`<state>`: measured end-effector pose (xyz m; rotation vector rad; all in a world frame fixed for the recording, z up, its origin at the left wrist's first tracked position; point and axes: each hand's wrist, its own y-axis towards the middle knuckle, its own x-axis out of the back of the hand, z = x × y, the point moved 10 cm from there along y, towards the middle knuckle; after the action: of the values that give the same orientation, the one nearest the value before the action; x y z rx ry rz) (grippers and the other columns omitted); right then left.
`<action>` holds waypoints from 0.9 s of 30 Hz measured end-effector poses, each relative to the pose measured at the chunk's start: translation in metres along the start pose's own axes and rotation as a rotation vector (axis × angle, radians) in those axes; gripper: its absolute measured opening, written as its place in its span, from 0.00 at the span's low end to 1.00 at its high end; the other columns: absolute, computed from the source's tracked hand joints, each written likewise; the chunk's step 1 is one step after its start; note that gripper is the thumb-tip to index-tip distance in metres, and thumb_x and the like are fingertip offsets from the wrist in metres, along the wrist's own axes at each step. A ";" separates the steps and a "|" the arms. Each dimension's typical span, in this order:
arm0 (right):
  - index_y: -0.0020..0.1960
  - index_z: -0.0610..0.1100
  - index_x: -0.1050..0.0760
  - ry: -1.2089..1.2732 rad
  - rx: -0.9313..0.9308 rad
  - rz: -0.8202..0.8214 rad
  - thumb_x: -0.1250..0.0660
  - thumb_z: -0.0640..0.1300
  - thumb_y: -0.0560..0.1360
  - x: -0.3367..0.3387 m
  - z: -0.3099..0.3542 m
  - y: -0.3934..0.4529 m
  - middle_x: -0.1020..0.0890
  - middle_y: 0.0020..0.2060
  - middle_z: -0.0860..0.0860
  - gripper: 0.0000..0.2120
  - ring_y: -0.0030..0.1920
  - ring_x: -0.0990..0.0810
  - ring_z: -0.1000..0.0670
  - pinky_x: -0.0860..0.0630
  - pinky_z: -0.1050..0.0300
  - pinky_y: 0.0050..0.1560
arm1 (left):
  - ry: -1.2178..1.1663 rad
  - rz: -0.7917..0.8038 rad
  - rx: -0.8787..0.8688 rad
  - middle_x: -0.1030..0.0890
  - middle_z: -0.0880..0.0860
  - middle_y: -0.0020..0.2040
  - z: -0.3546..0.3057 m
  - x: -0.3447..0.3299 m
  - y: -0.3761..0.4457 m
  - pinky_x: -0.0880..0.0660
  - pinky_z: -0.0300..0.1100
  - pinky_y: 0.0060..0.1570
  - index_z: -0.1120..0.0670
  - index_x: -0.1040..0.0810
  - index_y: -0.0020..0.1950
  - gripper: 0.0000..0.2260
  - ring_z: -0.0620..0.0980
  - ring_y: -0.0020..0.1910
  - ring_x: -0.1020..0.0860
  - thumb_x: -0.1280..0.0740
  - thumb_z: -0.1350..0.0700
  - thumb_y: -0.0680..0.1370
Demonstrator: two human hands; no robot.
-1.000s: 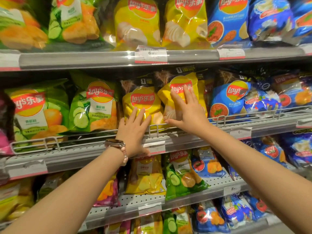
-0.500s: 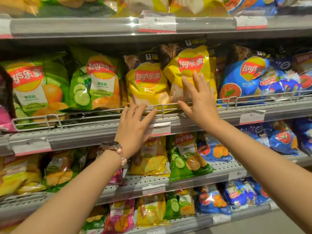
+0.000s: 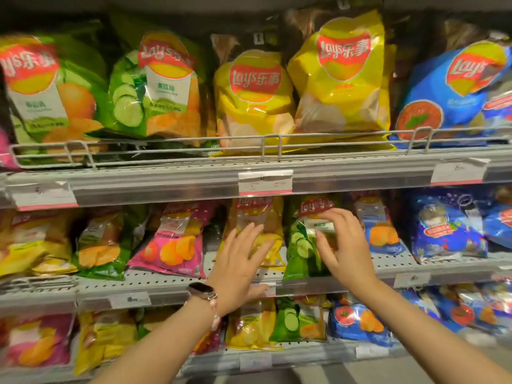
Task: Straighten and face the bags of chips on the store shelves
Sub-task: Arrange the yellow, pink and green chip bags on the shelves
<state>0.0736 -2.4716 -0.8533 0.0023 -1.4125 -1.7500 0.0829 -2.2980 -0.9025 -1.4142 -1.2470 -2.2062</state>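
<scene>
On the middle shelf [image 3: 171, 284], below the price tag [image 3: 265, 182], the green bag [image 3: 304, 245] is pinched by the curled right hand [image 3: 346, 245]. The yellow bag [image 3: 263, 234] beside it is touched by the left hand [image 3: 238, 267], fingers straight.
</scene>
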 end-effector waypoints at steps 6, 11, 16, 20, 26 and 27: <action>0.73 0.39 0.41 0.061 -0.562 0.178 0.26 0.47 0.70 -0.028 -0.076 -0.023 0.31 0.68 0.42 0.39 0.68 0.33 0.42 0.32 0.46 0.62 | 0.138 0.453 0.287 0.60 0.55 0.78 0.031 -0.052 -0.014 0.57 0.56 0.74 0.50 0.65 0.77 0.51 0.57 0.77 0.57 0.29 0.42 0.72; 0.75 0.43 0.44 0.111 -0.647 0.309 0.25 0.51 0.69 -0.044 -0.094 -0.025 0.23 0.63 0.44 0.42 0.59 0.24 0.40 0.25 0.47 0.54 | 0.140 0.475 0.310 0.62 0.53 0.78 0.038 -0.057 -0.020 0.55 0.56 0.74 0.49 0.65 0.77 0.49 0.55 0.77 0.58 0.29 0.48 0.74; 0.74 0.43 0.40 0.125 -0.683 0.318 0.24 0.49 0.68 -0.049 -0.102 -0.022 0.21 0.60 0.44 0.40 0.58 0.22 0.41 0.25 0.44 0.57 | 0.029 0.356 0.291 0.54 0.55 0.79 0.039 -0.041 -0.018 0.54 0.58 0.73 0.50 0.56 0.79 0.46 0.56 0.78 0.53 0.30 0.39 0.72; 0.73 0.45 0.38 0.155 -0.674 0.248 0.24 0.48 0.68 -0.045 -0.100 -0.027 0.21 0.59 0.45 0.39 0.57 0.22 0.42 0.24 0.43 0.56 | 0.019 -0.053 0.457 0.29 0.63 0.67 0.073 0.010 -0.033 0.31 0.62 0.63 0.58 0.32 0.69 0.39 0.64 0.66 0.30 0.26 0.39 0.65; 0.74 0.45 0.39 0.224 -0.629 0.072 0.25 0.43 0.70 -0.026 -0.082 -0.040 0.23 0.62 0.45 0.37 0.60 0.24 0.44 0.27 0.49 0.58 | -0.002 -0.115 1.012 0.31 0.67 0.63 0.155 0.022 -0.080 0.33 0.60 0.61 0.65 0.33 0.66 0.41 0.66 0.64 0.33 0.20 0.46 0.62; 0.74 0.45 0.38 0.241 -0.613 0.052 0.26 0.42 0.70 -0.023 -0.077 -0.042 0.22 0.61 0.47 0.37 0.59 0.24 0.47 0.28 0.51 0.58 | -0.034 -0.078 1.090 0.32 0.66 0.65 0.164 0.017 -0.088 0.33 0.59 0.62 0.65 0.35 0.68 0.44 0.65 0.66 0.34 0.20 0.43 0.62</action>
<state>0.1001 -2.5192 -0.9251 -0.1463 -0.6629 -1.9971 0.1250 -2.1165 -0.9071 -0.9149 -2.0401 -1.1064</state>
